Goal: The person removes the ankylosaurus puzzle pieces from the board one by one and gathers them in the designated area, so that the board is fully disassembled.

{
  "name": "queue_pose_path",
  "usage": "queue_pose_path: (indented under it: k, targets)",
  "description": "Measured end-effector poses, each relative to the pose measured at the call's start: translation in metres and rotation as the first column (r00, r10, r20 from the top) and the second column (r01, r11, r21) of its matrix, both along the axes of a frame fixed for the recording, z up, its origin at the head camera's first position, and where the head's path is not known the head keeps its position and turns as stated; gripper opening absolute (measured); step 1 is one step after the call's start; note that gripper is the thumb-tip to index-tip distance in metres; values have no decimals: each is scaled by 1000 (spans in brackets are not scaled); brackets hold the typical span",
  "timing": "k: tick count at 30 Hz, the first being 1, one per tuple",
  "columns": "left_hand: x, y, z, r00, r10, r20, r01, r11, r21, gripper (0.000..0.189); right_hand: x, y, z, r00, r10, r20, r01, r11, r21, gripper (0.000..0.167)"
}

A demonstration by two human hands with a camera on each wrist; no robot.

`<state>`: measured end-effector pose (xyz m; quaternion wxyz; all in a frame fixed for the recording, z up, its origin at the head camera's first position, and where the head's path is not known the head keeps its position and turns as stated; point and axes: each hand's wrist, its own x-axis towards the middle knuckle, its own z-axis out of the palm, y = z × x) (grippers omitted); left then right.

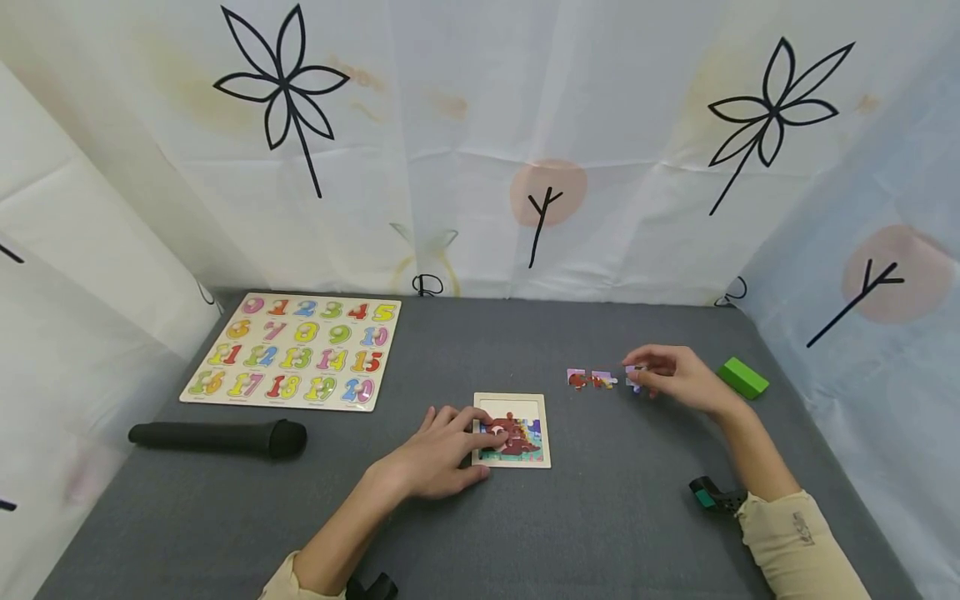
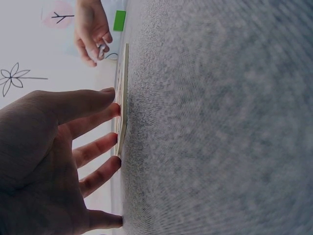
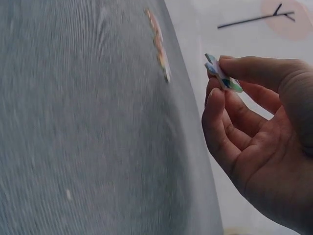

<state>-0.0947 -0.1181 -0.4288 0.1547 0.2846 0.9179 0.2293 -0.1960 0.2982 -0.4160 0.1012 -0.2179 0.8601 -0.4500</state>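
Between thumb and fingers my right hand [image 1: 678,377] pinches a jigsaw puzzle piece [image 3: 223,74], held just off the table in the right wrist view. Two more puzzle pieces [image 1: 602,380] lie on the table to its left. My left hand [image 1: 442,454] rests with spread fingers on the left side of a small framed puzzle [image 1: 547,433]. A reddish-brown figure fills the lower part of that frame, while the strip along its top shows bare board. In the left wrist view the fingertips touch the edge of the puzzle frame [image 2: 124,93].
A number board [image 1: 292,350] lies at the back left, with a black microphone [image 1: 217,438] in front of it. Right of my right hand sits a green block [image 1: 742,378]. White printed curtains [image 1: 480,100] stand round the grey table [image 1: 585,533].
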Motion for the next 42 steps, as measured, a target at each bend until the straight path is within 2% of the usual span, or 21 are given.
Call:
queue_pose_path:
  k: [4, 9, 19, 27, 33, 42]
  targets:
    - [0, 0, 0, 1000, 3, -4, -3, 1000, -4, 49, -3, 9, -2, 999, -38, 7, 37, 998, 52, 27]
    - [0, 0, -1, 1000, 1, -11, -1, 1000, -2, 49, -7, 14, -10, 999, -46, 15, 44, 994, 104, 23]
    - [0, 0, -1, 1000, 3, -7, -3, 1000, -3, 49, -14, 6, -22, 996, -83, 19, 81, 992, 94, 23]
    - [0, 0, -1, 1000, 0, -10, 0, 1000, -2, 49, -16, -1, -25, 995, -99, -32, 102, 988, 120, 19]
    - [0, 0, 0, 1000, 1, -9, -1, 1000, -3, 49, -17, -3, -25, 988, -156, 1, 155, 980, 122, 22]
    - [-1, 0, 0, 1000, -6, -7, 6, 1000, -7, 50, -15, -2, -23, 991, -134, -23, 136, 981, 142, 18]
